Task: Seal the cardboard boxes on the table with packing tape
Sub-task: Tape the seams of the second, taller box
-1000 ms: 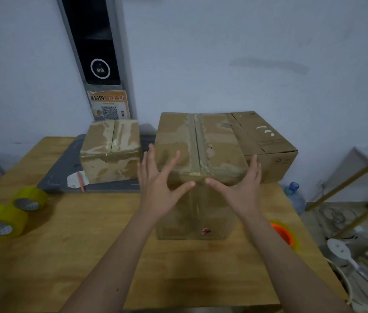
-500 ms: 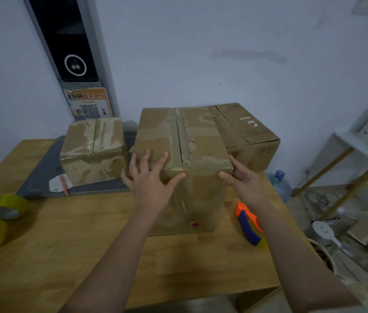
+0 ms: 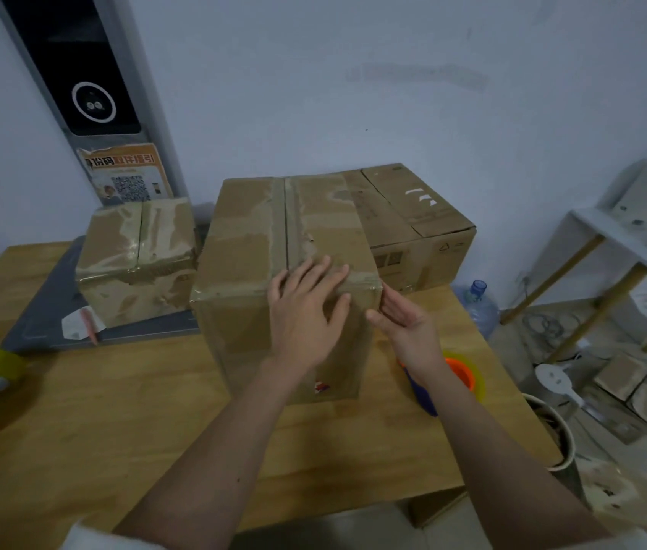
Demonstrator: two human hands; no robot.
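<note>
Fingers (image 3: 326, 271) of the left hand (image 3: 306, 315) spread flat on the taped centre box (image 3: 274, 256), right hand (image 3: 403, 323) open against its corner; boxes look sealed, the dispenser (image 3: 449, 379) idle on the table (image 3: 115, 410).

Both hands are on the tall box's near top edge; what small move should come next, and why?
Probably slide the left hand along the tape over the tall box front edge, pressing it flat. The right hand steadies the right corner; the tape dispenser lies unused.
</note>
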